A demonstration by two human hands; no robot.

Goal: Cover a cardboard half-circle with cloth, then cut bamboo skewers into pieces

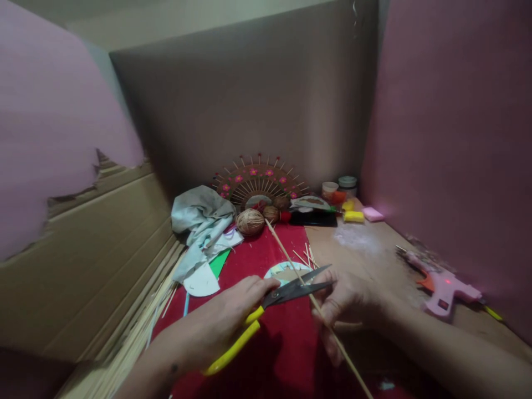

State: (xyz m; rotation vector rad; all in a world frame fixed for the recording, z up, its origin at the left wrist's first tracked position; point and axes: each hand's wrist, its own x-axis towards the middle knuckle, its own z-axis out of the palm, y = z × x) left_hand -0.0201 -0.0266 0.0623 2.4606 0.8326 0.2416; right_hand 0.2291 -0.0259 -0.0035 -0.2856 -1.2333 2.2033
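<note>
My left hand (239, 310) is closed on a pair of scissors (236, 349) with yellow handles and dark blades. The blades are apart, with a thin wooden stick (286, 255) passing between them. That long stick slants from the twine ball down to the bottom edge. My right hand (343, 305) pinches the stick just below the blades, near their tips. Behind the blades lies a rounded card piece with a pale patterned rim (274, 270). Several short cut sticks (308, 255) lie beside it.
A decorated stick fan (253, 178) stands at the back, with a twine ball (250, 221) before it. Crumpled cloth (201, 213) and long sticks (137, 321) are at left. A pink glue gun (446, 288) lies at right. Cardboard walls enclose the red-covered table (249, 257).
</note>
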